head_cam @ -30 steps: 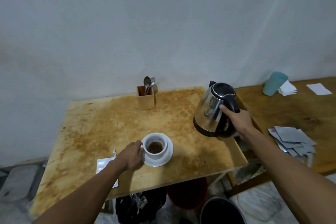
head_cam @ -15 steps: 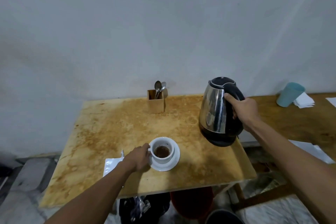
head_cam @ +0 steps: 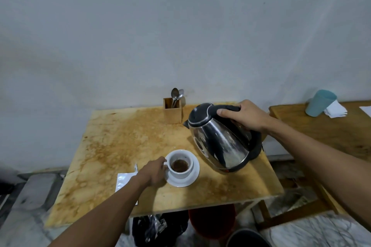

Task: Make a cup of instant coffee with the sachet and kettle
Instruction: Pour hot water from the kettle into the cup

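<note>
A white cup (head_cam: 185, 168) with brown coffee powder in its bottom stands on a white saucer (head_cam: 190, 179) near the front of the stained wooden table (head_cam: 112, 146). My left hand (head_cam: 153, 172) holds the cup by its handle. My right hand (head_cam: 247, 115) grips the black handle of a steel kettle (head_cam: 218, 142), which hangs tilted above the table, just right of the cup, its spout pointing back left. A torn silver sachet (head_cam: 123, 181) lies flat on the table, partly under my left forearm.
A wooden holder with spoons (head_cam: 173, 109) stands at the table's back edge. A second table on the right carries a teal cup (head_cam: 320, 103) and white paper (head_cam: 335, 109). Below the table are a black bag (head_cam: 154, 228), a red bin (head_cam: 212, 220) and a dark bucket (head_cam: 247, 239).
My right hand has carried the kettle from the table's right edge leftward toward the cup and tipped it over. My left hand has stayed on the cup.
</note>
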